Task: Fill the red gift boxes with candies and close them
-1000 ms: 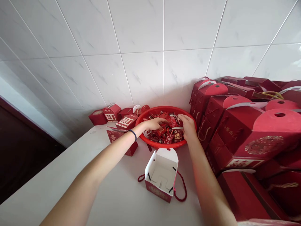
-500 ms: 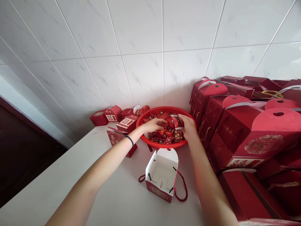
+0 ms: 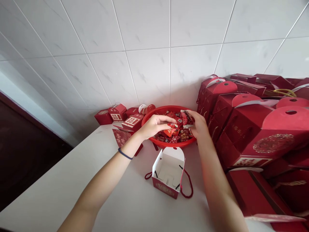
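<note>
My left hand [image 3: 154, 126] is raised over the near left part of a red basin [image 3: 175, 145] full of wrapped sweets [image 3: 185, 135]. Its thumb and fingers pinch a red wrapped sweet [image 3: 170, 131]. At the basin's right side, my right hand [image 3: 198, 123] is closed on a small red-and-white wrapped sweet [image 3: 185, 118], its fingers partly hidden. In front of the basin stands an open red gift box [image 3: 166, 190], white and bare inside, with its lid flap up and dark red cord handles [image 3: 188, 190] hanging at the sides.
Many red gift boxes [image 3: 246, 129] are stacked on the right. Smaller red boxes [image 3: 117, 112] and a folded red card box [image 3: 123, 137] sit left of the basin. All rest on a white table [image 3: 79, 164] against a tiled wall [image 3: 147, 71].
My left hand has lifted slightly from the pile with a red sweet between its fingers. My right hand stays at the basin's right side. The view has shifted slightly.
</note>
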`<state>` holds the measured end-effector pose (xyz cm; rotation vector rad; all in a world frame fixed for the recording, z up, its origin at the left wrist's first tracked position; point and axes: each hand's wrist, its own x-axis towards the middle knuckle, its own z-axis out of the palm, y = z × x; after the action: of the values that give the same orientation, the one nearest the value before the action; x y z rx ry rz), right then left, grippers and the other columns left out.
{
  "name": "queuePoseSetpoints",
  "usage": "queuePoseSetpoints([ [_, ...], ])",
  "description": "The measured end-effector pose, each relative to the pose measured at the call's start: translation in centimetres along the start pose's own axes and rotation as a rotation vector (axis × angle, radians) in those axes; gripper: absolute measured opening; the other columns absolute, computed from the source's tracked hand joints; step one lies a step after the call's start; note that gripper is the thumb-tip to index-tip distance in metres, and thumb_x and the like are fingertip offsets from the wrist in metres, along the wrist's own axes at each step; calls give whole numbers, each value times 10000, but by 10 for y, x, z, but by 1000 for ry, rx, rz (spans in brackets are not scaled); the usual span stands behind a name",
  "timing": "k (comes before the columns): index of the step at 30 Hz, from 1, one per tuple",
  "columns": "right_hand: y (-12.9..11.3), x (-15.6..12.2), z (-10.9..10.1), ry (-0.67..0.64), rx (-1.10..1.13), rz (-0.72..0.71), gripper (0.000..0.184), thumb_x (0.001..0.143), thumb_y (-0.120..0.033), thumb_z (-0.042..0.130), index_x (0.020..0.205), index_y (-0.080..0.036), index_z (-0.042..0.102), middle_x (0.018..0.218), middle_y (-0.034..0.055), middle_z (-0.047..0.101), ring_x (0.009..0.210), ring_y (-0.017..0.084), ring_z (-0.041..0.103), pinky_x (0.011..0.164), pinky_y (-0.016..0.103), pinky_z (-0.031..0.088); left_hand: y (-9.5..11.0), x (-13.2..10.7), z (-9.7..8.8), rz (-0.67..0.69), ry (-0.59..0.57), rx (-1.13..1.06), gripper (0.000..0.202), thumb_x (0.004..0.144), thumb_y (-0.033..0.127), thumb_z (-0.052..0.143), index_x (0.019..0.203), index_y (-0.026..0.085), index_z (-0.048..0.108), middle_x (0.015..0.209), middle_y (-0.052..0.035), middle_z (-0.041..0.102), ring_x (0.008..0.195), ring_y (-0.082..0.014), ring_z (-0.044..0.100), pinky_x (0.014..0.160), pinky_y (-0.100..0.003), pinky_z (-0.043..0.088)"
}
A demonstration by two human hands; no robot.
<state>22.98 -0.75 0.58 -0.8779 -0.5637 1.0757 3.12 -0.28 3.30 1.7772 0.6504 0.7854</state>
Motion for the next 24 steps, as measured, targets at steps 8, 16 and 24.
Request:
queuePoseSetpoints([
  [8,-36,-43,11,-212,-220,-180,346,626,-383,785,892,-183,689,790,-5,690,720,143,641,646,246,507,24,-64,13,133,-238,530,275,900,180,580,1125,212,737,1243,-76,679,1125,-206,651,972,-353,534],
  [16,-53,-95,25,-721,-871,-270,361,787,-492,713,908,-153,682,682,-14,592,600,104,514,539,225,372,33,-86,-2,-89,-342,788,243,862,248,613,1062,205,744,1041,-61,675,909,-190,624,828,-312,478],
  [24,-39,-97,34,-823,-1401,-160,328,824,-478,665,931,-168,690,770,10,637,666,126,538,597,241,365,29,-79,-15,-159,-511,712,183,793,144,544,882,160,702,713,10,585,610,-116,469,556,-243,328],
])
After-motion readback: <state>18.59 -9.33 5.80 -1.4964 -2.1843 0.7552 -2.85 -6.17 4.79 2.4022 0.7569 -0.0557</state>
